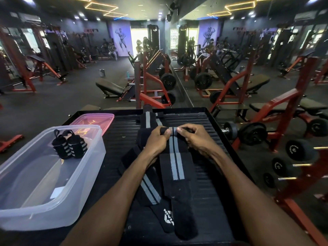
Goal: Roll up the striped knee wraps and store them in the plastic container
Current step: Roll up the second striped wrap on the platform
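A long black knee wrap (pixel 175 167) with two grey stripes lies lengthwise on the black ribbed platform (pixel 209 201). Its far end is curled into a small roll. My left hand (pixel 157 139) and my right hand (pixel 194 137) both pinch that roll from either side. A second striped wrap (pixel 150 187) lies flat to the left, passing under my left forearm. Another striped strip (pixel 149 119) stretches beyond my hands. The clear plastic container (pixel 23 213) stands at the left, with two small rolled striped wraps (pixel 70 144) in its far end.
A pink lid (pixel 106 119) lies behind the container. The platform's raised rim (pixel 220 126) runs along the right side. Dumbbells on a red rack (pixel 291 157) stand to the right. Benches, weight plates and a mirror wall fill the gym beyond.
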A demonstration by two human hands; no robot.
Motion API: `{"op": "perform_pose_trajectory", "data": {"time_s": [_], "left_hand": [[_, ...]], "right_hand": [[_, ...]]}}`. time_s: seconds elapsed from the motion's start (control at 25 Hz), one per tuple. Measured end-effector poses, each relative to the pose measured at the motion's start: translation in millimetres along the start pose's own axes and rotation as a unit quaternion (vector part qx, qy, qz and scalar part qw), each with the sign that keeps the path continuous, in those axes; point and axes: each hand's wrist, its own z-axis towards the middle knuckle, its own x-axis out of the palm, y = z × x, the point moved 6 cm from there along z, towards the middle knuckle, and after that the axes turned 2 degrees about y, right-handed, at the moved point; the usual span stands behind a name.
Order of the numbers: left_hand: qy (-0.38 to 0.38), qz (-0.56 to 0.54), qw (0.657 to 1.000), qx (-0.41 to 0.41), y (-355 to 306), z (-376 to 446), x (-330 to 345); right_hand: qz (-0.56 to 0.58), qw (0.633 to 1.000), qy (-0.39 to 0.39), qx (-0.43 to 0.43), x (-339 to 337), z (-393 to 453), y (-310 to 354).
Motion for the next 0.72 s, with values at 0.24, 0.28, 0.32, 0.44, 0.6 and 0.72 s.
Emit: {"op": "perform_pose_trajectory", "data": {"time_s": [0.24, 0.28, 0.32, 0.44, 0.6, 0.72], "left_hand": [[-0.001, -0.096, 0.995, -0.013, -7, -3, 4], [0.004, -0.089, 0.996, -0.016, -6, -2, 5], [0.003, -0.067, 0.998, -0.010, -6, -2, 4], [-0.013, -0.038, 0.999, 0.013, -4, 0, -1], [-0.011, -0.088, 0.996, 0.000, -4, -2, 1], [0.032, -0.167, 0.984, -0.047, -5, -6, 7]], "right_hand": [[-0.038, 0.994, -0.046, -0.091, -6, 1, 9], [-0.041, 0.993, -0.047, -0.095, -6, 1, 10], [-0.041, 0.994, -0.043, -0.095, -6, 1, 10], [-0.024, 0.997, -0.030, -0.060, -1, 3, 5], [-0.043, 0.994, -0.063, -0.081, -5, 3, 8], [-0.040, 0.992, -0.064, -0.102, -7, 0, 12]]}}
